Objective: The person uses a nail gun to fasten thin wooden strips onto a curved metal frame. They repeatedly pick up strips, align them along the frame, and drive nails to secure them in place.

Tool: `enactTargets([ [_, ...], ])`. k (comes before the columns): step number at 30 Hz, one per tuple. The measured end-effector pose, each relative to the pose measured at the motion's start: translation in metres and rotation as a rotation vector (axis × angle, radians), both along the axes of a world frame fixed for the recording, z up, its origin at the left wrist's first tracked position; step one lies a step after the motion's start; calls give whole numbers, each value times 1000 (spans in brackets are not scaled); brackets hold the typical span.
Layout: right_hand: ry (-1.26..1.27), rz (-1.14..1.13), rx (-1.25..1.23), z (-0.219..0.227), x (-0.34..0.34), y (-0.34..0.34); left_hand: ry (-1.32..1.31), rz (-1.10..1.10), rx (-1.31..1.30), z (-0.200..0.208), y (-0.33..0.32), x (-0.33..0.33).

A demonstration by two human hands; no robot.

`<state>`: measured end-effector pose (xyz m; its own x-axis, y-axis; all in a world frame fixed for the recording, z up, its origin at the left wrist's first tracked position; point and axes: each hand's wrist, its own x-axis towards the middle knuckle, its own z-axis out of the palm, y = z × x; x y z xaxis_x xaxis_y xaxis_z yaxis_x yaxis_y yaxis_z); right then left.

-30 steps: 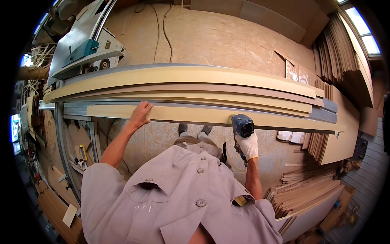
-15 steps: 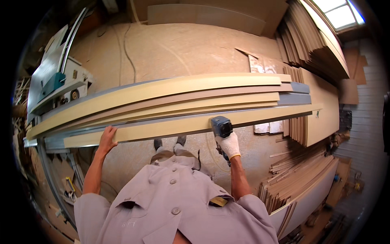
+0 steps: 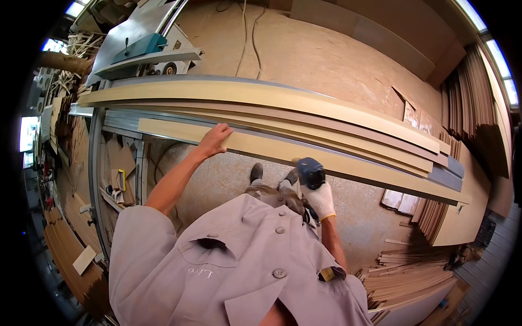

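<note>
My bare left hand [image 3: 215, 141] grips the near edge of a long, narrow pale-yellow board [image 3: 261, 149], its fingers bent over the top. My right hand [image 3: 319, 200], in a white knit glove, is closed around a dark blue handheld power tool [image 3: 311, 173]. The tool's head is against the board's near edge, to the right of my left hand; its exact kind does not show, and the glove and my body hide its lower part. Just behind lie several stacked long strips [image 3: 255, 98], yellow and brown, on the same metal-framed support [image 3: 122, 120].
A machine with a teal part [image 3: 140, 49] stands at the far left. Stacked brown panels [image 3: 468, 103] lean at the far right, with loose thin strips [image 3: 408, 271] on the floor below. A cable [image 3: 254, 43] runs across the floor beyond the boards.
The view has turned. My right hand and the tool have moved left along the board's edge, while my left hand sits farther from its left end; the hands are closer together.
</note>
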<state>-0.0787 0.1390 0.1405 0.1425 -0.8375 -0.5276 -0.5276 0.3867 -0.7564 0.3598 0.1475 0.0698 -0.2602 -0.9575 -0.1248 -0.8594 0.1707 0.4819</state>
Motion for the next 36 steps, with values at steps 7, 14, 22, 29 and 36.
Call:
enactTargets([
  [7, 154, 206, -119, 6, 51, 10, -6, 25, -85, -9, 2, -4],
  [14, 117, 25, -100, 0, 11, 16, 12, 18, -53, 4, -2, -7],
  [22, 82, -126, -107, 7, -29, 11, -32, -11, -34, 6, -3, -5],
  [29, 232, -108, -102, 4, -70, -2, -22, 12, -31, 2, -1, -7],
  [36, 152, -248, -174, 21, -104, -7, -92, 17, -12, -2, 3, -3],
])
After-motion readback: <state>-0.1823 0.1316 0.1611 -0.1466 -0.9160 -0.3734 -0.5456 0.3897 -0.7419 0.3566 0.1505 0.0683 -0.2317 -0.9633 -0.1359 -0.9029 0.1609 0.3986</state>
